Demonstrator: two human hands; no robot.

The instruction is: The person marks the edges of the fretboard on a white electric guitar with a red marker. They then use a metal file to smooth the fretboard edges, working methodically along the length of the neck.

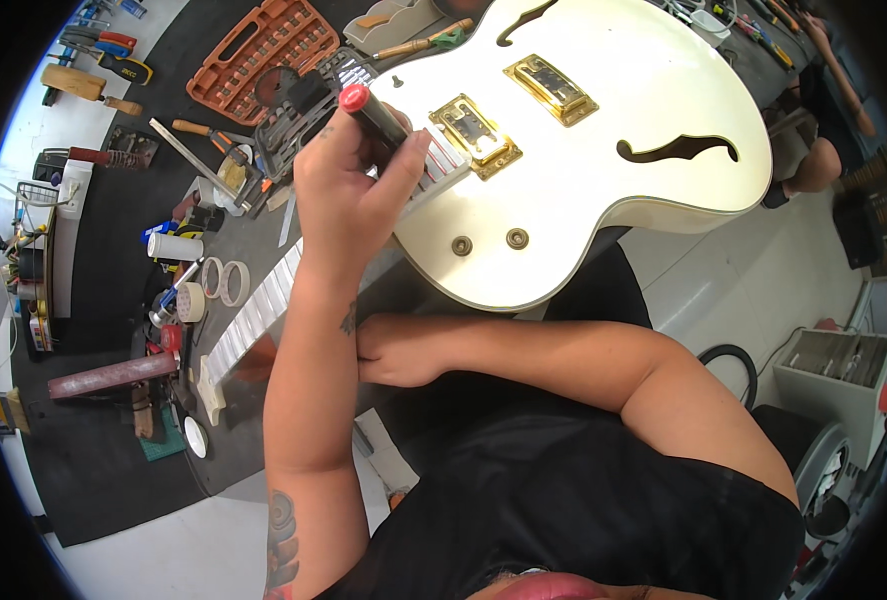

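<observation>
A cream hollow-body electric guitar (564,195) lies face up, its body toward the far right and its neck running down to the near left. Two gold-framed pickups, f-shaped holes and two knobs show on its top. Pale strips cover the fretboard (255,305), with red lines near the body end. Closed around a dark marker with a red end (377,122), my left hand (342,185) is over the upper fretboard; the marker's tip is hidden. My right hand (404,350) lies behind my left forearm beside the neck, its fingers out of sight.
On the dark bench mat at left are an orange socket case (262,60), tape rolls (234,284), a reddish-brown bar (114,374) and several hand tools. The pale headstock (211,388) lies near a white oval dish (195,437). Another person's leg (816,165) shows at far right.
</observation>
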